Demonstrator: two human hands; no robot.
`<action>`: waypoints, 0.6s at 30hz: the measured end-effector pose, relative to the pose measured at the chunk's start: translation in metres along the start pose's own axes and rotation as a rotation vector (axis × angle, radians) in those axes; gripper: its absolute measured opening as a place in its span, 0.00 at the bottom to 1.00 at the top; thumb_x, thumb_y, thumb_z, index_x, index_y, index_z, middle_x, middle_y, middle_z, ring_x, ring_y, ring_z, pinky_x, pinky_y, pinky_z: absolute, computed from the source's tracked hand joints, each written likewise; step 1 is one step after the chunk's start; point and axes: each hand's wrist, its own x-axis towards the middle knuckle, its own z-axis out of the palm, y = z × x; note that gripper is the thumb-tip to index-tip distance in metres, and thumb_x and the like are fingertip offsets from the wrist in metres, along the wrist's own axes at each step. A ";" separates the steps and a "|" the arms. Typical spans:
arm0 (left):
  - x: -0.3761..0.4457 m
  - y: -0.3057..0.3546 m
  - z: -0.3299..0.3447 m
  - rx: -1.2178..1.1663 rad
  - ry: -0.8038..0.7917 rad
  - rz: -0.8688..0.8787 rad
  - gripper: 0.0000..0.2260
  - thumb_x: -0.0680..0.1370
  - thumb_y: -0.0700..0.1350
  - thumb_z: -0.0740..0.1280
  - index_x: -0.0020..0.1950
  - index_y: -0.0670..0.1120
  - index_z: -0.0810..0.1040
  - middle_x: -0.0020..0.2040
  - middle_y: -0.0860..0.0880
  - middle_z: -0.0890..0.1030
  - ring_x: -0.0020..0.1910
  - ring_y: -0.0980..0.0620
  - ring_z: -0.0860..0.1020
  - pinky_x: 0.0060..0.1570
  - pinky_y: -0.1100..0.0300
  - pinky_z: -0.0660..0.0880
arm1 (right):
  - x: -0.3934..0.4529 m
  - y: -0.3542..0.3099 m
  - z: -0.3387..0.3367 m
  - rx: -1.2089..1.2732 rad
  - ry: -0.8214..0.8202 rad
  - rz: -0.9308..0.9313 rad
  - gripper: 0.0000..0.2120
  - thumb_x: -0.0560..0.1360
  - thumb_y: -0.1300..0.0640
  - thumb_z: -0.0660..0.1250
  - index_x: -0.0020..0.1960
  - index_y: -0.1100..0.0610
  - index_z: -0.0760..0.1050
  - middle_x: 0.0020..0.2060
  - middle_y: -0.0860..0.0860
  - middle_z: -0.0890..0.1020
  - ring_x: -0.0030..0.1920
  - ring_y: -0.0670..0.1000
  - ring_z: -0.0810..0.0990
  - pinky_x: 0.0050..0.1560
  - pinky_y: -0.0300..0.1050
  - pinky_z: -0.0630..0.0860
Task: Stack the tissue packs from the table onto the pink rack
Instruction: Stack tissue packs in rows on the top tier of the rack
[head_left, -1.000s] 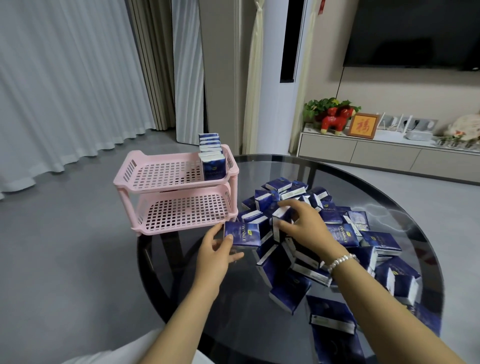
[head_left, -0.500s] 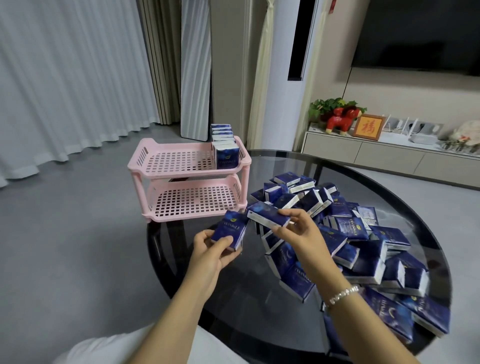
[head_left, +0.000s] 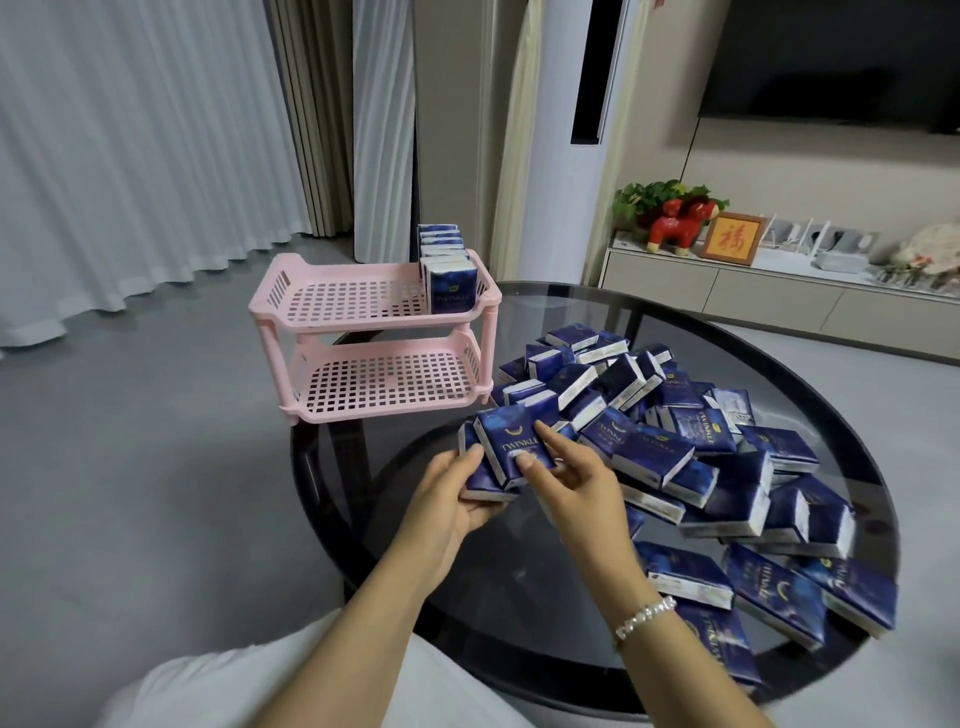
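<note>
- Head view: the left hand (head_left: 447, 499) cradles two dark blue tissue packs (head_left: 511, 449) from below, its grip curled round their lower left edge, thumb on top.
- The right hand (head_left: 566, 475) pinches the upper pack from the right, its thumb pressed on the face and its forefinger laid straight along the far edge.
- Both hands hold these packs above the near-left part of the round glass table (head_left: 519, 582), just in front of the pink rack (head_left: 363, 332).
- The rack stands at the table's left rim; a row of upright packs (head_left: 448, 270) fills the right end of its top shelf, while the remaining top grid and the lower shelf (head_left: 384, 382) lie bare.
- A loose heap of packs (head_left: 675, 441) spreads over the table's right half, reaching its near-right edge.
- Bare glass lies between the hands and the rack.
</note>
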 end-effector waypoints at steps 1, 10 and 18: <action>0.001 -0.002 0.002 0.014 0.008 -0.010 0.14 0.80 0.44 0.61 0.63 0.39 0.71 0.56 0.39 0.81 0.49 0.45 0.81 0.50 0.51 0.78 | -0.001 0.001 0.000 -0.022 0.003 -0.022 0.21 0.71 0.56 0.72 0.64 0.53 0.76 0.48 0.48 0.79 0.46 0.43 0.79 0.47 0.33 0.76; 0.004 -0.005 0.001 0.132 0.032 0.025 0.18 0.75 0.46 0.68 0.61 0.39 0.71 0.56 0.42 0.82 0.52 0.47 0.82 0.51 0.50 0.79 | -0.002 -0.001 -0.004 -0.155 -0.095 -0.104 0.21 0.69 0.55 0.74 0.62 0.51 0.77 0.48 0.50 0.80 0.46 0.46 0.79 0.47 0.34 0.75; 0.012 -0.002 -0.009 0.158 0.181 0.070 0.14 0.76 0.42 0.68 0.61 0.40 0.72 0.57 0.43 0.80 0.53 0.49 0.80 0.57 0.48 0.77 | 0.052 -0.020 -0.032 -0.676 -0.054 -0.068 0.13 0.74 0.59 0.68 0.57 0.61 0.79 0.48 0.54 0.84 0.47 0.51 0.81 0.50 0.41 0.75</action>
